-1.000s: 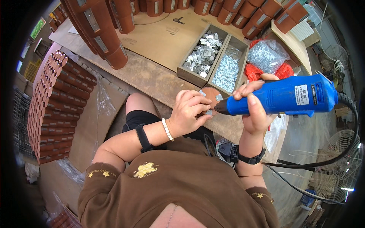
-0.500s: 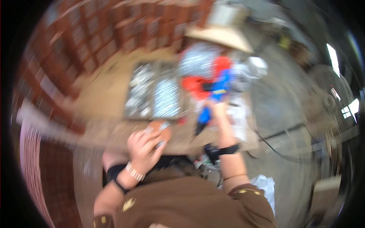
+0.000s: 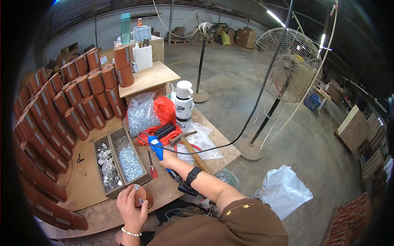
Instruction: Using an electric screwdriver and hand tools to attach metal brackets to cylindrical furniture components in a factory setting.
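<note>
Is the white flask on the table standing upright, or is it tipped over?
Upright: the white flask stands on the table, with its handled cap at the top.

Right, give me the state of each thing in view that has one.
Left hand, gripping brown cylinder
Right hand, closed around blue power driver
Clip bin, open, filled
Screw bin, open, filled
Clear bag, full
White flask, upright, lid on
Hammer, lying down
Red-handled screwdriver, lying down
Nearest fan, standing; whether it spins is unclear
</note>
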The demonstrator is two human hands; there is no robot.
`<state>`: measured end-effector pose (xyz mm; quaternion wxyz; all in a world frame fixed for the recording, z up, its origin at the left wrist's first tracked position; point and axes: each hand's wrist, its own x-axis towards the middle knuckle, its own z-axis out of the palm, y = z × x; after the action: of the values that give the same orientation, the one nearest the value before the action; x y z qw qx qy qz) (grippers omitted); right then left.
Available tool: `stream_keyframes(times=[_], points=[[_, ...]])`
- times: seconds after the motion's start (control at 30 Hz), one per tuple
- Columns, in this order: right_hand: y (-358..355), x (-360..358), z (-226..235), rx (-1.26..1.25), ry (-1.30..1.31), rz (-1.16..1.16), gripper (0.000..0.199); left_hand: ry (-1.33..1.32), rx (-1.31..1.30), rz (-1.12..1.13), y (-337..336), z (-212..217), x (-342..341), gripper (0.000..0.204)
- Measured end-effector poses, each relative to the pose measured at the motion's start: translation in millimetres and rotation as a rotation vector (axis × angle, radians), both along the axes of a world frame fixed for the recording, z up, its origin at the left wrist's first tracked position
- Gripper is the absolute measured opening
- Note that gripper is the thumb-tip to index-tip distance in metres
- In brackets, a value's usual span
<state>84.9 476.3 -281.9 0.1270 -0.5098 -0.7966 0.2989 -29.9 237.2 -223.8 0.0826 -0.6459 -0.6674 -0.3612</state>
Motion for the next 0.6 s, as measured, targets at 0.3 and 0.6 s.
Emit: stream_keyframes(times=[0.3, 0.6], points=[[-59, -14, -3, 0.324, -0.237, 0.075, 0.046, 0.170, -0.199, 0.002, 7, -9, -1, 0.065], [-70, -18, -2, 0.517, -0.269, 0.366, 0.016, 0.194, -0.208, -0.001, 5, -9, 0, 0.063]])
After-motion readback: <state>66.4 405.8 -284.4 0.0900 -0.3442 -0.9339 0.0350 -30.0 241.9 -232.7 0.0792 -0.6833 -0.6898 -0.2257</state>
